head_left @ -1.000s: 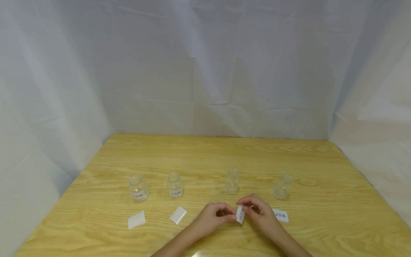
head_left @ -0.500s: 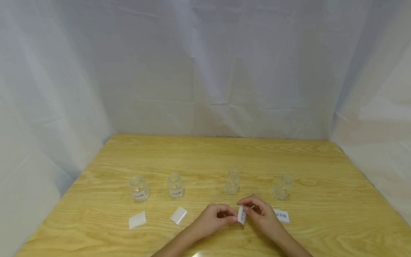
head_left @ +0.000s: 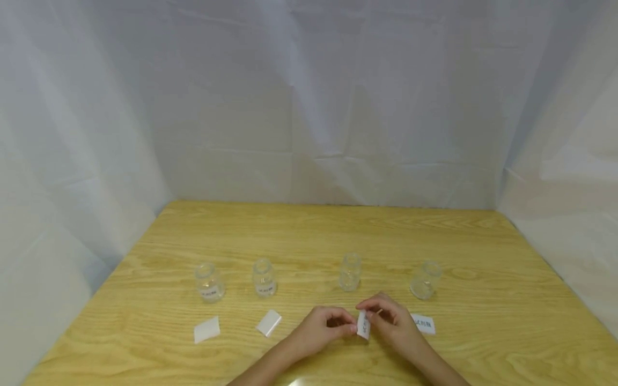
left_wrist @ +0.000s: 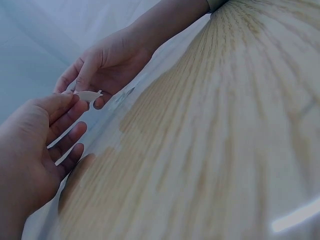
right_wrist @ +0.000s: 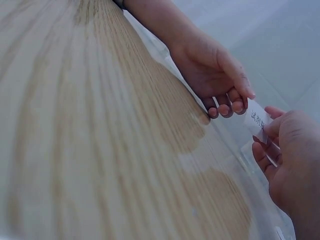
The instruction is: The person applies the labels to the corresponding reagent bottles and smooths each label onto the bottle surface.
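Observation:
A small white label (head_left: 363,325) printed with dark characters is held up between both hands over the front of the table. My left hand (head_left: 319,331) pinches its left edge between thumb and forefinger. On the other side my right hand (head_left: 393,324) pinches it by the upper right part, fingertips covering some of the print. In the left wrist view the label (left_wrist: 89,96) shows nearly edge-on and slightly bowed. The right wrist view shows its printed face (right_wrist: 256,117). Just beyond the hands stands a clear glass bottle (head_left: 350,273) with plain sides.
Another printed label (head_left: 424,324) lies beside the right hand, below a plain glass bottle (head_left: 425,281). Two glass bottles with labels, one far left (head_left: 210,283) and one nearer (head_left: 264,279), stand on the wooden table (head_left: 309,230). Two blank white slips (head_left: 206,329) lie before them.
The label has shifted very slightly to the right between the fingers. Both hands are almost still, and the bottles and slips stay where they were.

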Tool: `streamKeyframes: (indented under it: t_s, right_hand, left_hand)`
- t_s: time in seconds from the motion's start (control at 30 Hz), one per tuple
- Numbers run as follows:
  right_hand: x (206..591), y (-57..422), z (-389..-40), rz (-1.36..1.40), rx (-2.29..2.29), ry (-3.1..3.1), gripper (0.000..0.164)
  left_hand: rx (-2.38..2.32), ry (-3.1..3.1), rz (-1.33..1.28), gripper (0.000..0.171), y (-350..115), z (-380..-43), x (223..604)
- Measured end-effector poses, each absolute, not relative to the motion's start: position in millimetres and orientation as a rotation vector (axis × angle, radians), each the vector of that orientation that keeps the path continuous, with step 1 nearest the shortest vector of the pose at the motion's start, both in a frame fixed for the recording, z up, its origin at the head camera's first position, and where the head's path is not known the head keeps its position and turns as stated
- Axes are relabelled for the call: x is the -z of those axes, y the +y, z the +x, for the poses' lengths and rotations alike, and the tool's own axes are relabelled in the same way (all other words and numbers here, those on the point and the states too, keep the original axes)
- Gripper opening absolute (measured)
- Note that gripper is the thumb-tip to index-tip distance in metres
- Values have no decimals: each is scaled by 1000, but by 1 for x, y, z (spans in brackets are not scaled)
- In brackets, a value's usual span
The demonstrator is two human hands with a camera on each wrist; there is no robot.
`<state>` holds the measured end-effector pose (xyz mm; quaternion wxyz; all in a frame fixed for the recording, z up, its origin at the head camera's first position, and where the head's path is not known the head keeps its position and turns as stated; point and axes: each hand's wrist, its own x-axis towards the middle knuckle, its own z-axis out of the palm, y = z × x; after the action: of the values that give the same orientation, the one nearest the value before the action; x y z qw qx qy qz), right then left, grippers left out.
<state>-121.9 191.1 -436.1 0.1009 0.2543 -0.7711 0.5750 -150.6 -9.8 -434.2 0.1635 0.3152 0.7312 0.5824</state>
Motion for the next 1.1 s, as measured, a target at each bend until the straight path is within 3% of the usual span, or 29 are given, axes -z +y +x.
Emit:
streamKeyframes:
  t_s: [0.57, 0.77, 1.1]
  right_hand:
    - [435, 189, -119, 719, -1644, -2283, 25]
    - [440, 189, -120, 845, -1619, -2250, 21]
    - [439, 187, -118, 887, -1621, -2279, 27]
  left_hand:
    - [-1676, 2096, 882, 9, -10, -145, 422]
    - [-1746, 2098, 880, 11, -11, -146, 418]
    - [-1791, 2086, 880, 14, -15, -141, 402]
